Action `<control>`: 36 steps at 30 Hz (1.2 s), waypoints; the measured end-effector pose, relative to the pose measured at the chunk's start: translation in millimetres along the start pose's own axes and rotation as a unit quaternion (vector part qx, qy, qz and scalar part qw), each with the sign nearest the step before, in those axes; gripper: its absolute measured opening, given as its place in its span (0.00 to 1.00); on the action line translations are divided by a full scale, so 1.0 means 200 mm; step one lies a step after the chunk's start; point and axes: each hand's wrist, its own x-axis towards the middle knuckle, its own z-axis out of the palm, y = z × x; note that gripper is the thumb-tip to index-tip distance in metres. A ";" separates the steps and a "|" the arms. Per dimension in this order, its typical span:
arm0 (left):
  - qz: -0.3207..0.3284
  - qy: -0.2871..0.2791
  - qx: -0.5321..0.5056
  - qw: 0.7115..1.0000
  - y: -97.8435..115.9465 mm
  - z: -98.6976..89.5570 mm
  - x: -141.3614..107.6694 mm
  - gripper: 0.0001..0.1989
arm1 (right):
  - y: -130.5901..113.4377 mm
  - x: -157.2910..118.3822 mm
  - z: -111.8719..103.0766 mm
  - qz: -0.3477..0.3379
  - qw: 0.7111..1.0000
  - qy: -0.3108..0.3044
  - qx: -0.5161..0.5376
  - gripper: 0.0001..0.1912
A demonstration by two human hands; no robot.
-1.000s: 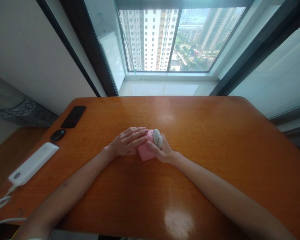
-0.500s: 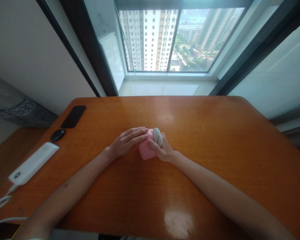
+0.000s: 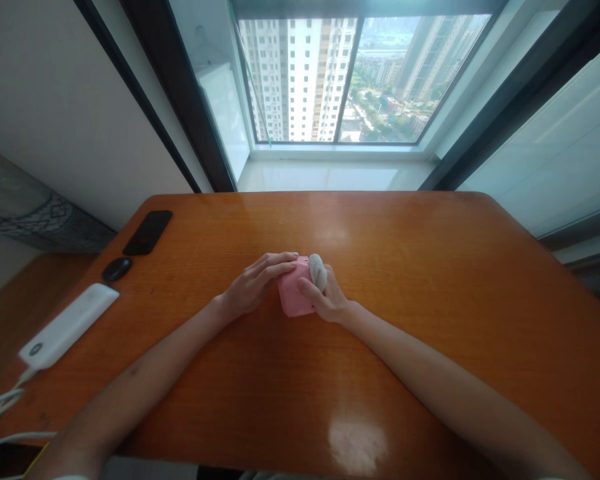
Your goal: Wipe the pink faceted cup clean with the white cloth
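A small pink case is between my two hands over the middle of the brown table. At its right side is a light grey, cord-like loop. My right hand grips the case from the right, thumb on its near face, with the loop between thumb and fingers. From the left, my left hand rests its outstretched fingertips on the upper left part of the case. The far fingers of my right hand are largely hidden.
On the table's left side lie a black phone, a round black object and a long white power strip with white cables. Beyond the far edge is a window.
The pink case has shifted very slightly up, and more of its face shows beside my left fingers. My left hand has moved a little; my right hand keeps its grip.
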 end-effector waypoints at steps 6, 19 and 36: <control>-0.059 0.014 -0.063 0.996 0.00 0.01 0.00 0.20 | 0.00 0.00 0.00 0.015 1.000 0.008 -0.009 0.27; -0.191 0.005 -0.096 0.977 0.00 0.03 0.01 0.18 | 0.02 -0.01 0.00 0.038 0.999 -0.018 -0.010 0.27; 0.096 -0.012 0.110 0.989 0.01 -0.02 0.02 0.31 | 0.02 -0.01 0.00 0.047 0.999 -0.016 0.004 0.29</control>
